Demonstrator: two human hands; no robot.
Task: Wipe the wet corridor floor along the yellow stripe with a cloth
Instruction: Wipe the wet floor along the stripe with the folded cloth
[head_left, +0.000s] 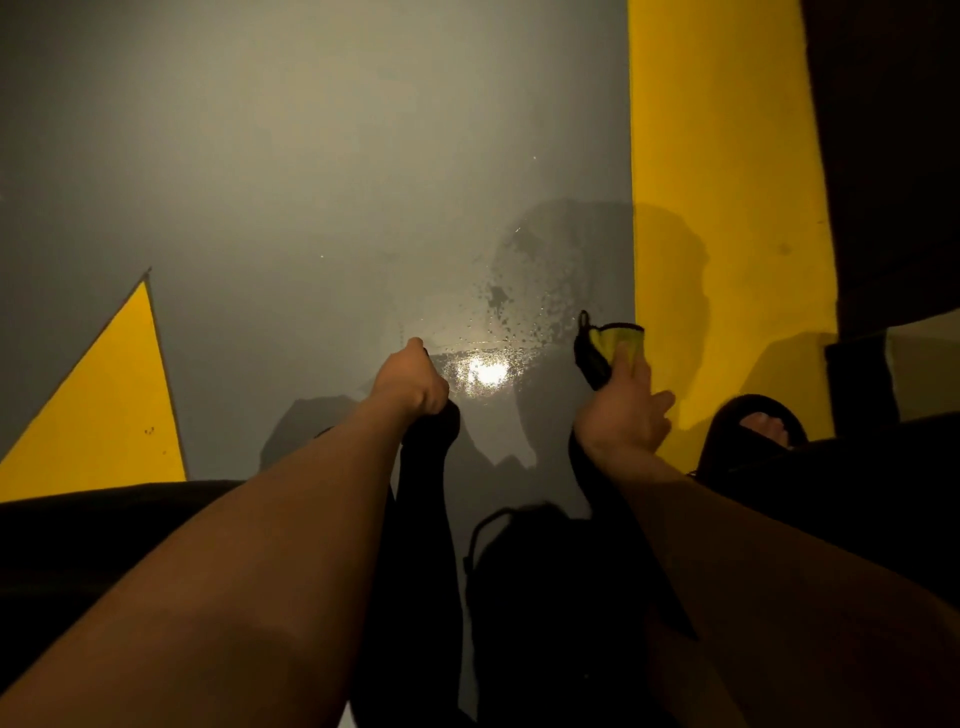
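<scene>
Head view shows me a dark cloth (597, 358) with a yellow-green face, held up over the grey floor (311, 156) right of centre in the frame. My right hand (626, 410) grips it: the fingers curl round the cloth's lower part and one fingertip lies on the yellow-green face. That bright end sticks out above the hand, towards the top of the frame, while a dark strip of fabric trails down below the wrist, so the long axis runs roughly up and down the picture. The upper end sits just beside the left edge of the yellow stripe (727, 182), over its border with the grey. My left hand (413, 382), centre frame, is fisted round another black fabric strip (426, 467) hanging down. Between the hands a wet patch (485, 371) glares, with droplets scattered above it. Lower left there is a yellow triangle (104, 405); a sandalled foot (758, 426) rests at the right
</scene>
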